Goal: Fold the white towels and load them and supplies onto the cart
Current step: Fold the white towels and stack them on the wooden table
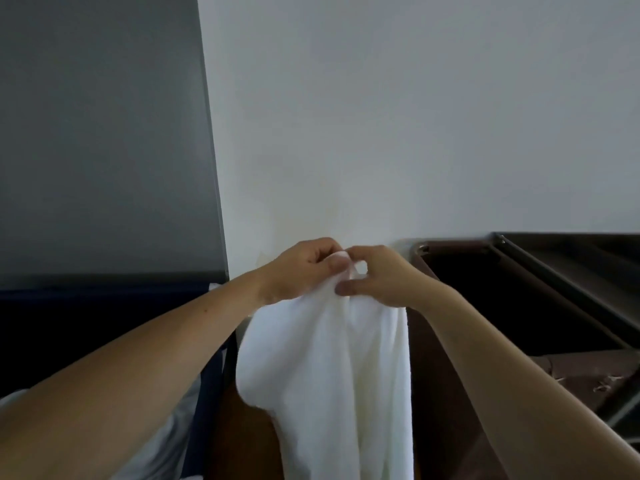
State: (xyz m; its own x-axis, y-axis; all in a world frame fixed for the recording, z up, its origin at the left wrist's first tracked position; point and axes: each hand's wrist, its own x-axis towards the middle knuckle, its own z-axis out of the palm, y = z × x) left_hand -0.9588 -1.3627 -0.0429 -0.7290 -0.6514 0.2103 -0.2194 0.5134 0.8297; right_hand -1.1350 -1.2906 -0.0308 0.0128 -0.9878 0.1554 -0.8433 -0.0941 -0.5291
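A white towel (325, 368) hangs down in front of me, bunched at its top edge. My left hand (301, 268) grips that top edge with curled fingers and thumb. My right hand (377, 275) pinches the same edge right beside the left, thumb and fingers closed on the cloth. Both hands meet at the middle of the view, held up against the white wall. The towel's lower end runs out of the frame at the bottom.
A brown cart (519, 299) with a dark open bin and metal rails stands at the right. A dark blue bin (104, 313) with pale linen (173, 441) sits at the left. A white wall (398, 116) is straight ahead, a grey panel (97, 133) to its left.
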